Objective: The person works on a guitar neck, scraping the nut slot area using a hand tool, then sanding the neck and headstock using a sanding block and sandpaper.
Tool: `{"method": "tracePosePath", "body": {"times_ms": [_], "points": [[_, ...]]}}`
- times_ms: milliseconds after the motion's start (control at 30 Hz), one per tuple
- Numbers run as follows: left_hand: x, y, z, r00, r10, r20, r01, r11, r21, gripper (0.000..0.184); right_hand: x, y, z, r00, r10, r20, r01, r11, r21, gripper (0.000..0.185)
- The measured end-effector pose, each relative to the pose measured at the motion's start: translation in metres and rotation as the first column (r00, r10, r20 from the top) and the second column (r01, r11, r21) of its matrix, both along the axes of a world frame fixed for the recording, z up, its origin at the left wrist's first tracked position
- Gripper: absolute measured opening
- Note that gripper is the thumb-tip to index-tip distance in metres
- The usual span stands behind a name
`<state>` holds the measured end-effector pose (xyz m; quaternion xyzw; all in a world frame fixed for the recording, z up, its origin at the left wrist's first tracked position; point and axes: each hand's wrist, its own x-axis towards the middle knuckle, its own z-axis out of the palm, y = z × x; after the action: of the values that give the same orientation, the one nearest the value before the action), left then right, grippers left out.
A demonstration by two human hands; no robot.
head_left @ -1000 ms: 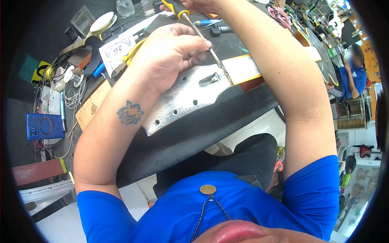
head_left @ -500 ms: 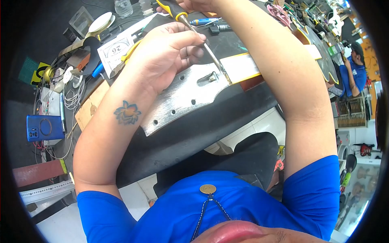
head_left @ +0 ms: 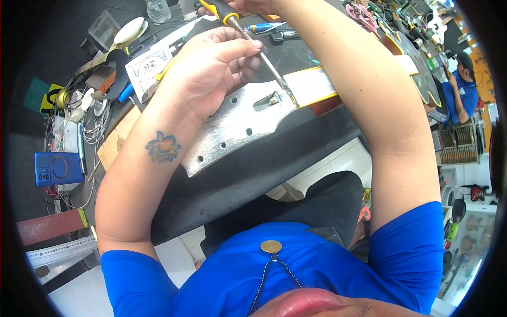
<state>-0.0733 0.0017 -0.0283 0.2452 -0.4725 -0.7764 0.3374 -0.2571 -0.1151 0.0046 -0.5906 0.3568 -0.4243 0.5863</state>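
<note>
A pale guitar headstock (head_left: 237, 119) with several tuner holes and a truss rod slot lies on a black padded surface. Its neck (head_left: 311, 87), edged in yellow, runs right under my right forearm. A screwdriver with a yellow-and-black handle (head_left: 221, 10) slants down, its tip at the nut slot (head_left: 291, 100). My left hand (head_left: 224, 58) has thumb and fingers closed about the metal shaft, with the wrist over the headstock. Partly cut off at the top edge, my right hand (head_left: 256, 5) is closed at the handle; its grip is only partly seen.
Left on the bench are a banknote-like card (head_left: 148, 68), wire coils (head_left: 95, 124), a blue phone (head_left: 59, 169) and a steel ruler (head_left: 63, 252). A blue pen-like tool (head_left: 264, 26) lies behind the neck. A co-worker (head_left: 462, 90) in blue is at far right.
My left hand and the screwdriver have shifted slightly left, and the headstock appears a little further left in view. Both hands keep their hold.
</note>
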Motion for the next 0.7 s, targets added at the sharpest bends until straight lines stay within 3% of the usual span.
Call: {"method": "tracePosePath", "body": {"times_ms": [700], "points": [[0.004, -0.007, -0.003, 0.994, -0.108, 0.027, 0.109, 0.994, -0.019, 0.019, 0.001, 0.010, 0.009, 0.993, 0.114, 0.014, -0.115, 0.992, 0.053, 0.036]]}}
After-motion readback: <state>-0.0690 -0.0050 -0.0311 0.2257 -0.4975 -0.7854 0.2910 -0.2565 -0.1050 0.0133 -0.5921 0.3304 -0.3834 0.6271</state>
